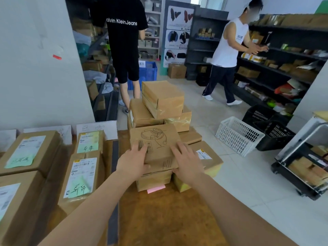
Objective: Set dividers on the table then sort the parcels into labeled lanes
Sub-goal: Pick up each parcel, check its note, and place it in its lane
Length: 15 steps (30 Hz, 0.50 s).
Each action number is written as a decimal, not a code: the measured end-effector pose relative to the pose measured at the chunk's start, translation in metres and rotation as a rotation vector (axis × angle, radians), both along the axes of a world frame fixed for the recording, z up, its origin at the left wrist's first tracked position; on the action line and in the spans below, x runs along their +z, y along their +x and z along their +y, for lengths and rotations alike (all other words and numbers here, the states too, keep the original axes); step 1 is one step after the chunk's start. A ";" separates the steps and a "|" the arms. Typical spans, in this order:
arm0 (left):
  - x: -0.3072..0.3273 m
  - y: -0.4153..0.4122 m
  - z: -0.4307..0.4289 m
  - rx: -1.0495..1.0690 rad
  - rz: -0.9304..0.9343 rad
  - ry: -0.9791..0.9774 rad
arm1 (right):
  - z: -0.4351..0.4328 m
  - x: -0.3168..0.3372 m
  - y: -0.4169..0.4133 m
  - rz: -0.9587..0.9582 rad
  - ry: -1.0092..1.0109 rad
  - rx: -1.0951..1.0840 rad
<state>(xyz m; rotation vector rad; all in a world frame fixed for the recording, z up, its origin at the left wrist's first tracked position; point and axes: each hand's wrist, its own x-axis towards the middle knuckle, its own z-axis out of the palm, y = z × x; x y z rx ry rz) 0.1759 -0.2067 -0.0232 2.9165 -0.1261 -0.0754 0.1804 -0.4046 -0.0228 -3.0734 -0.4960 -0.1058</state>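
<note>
On the brown wooden table (159, 219), to the right of a dark grey flat divider strip (115, 155), a brown cardboard parcel (158, 148) printed with a black line drawing sat on top of a plain cardboard box (154, 181). A pink sticky note (156, 189) poked out beneath that box. The left hand (132, 160) gripped the parcel's near left corner, fingers over the top and thumb curled against the front face. The right hand (188, 164) lay on the top near the right edge, fingers spread and fairly straight. More cardboard boxes (163, 100) were piled behind. Left of the strip lay labelled parcels with green notes (85, 176), and white paper cards (99, 129) stood against the wall.
</note>
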 end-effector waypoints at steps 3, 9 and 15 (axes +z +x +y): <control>-0.005 0.005 -0.001 0.021 0.025 -0.074 | -0.005 -0.012 0.011 0.003 -0.046 0.034; 0.000 0.007 -0.007 0.051 -0.005 -0.130 | -0.015 -0.027 0.022 -0.049 -0.112 0.095; 0.011 -0.002 -0.014 0.080 -0.094 -0.200 | -0.023 -0.027 0.032 -0.297 -0.016 0.205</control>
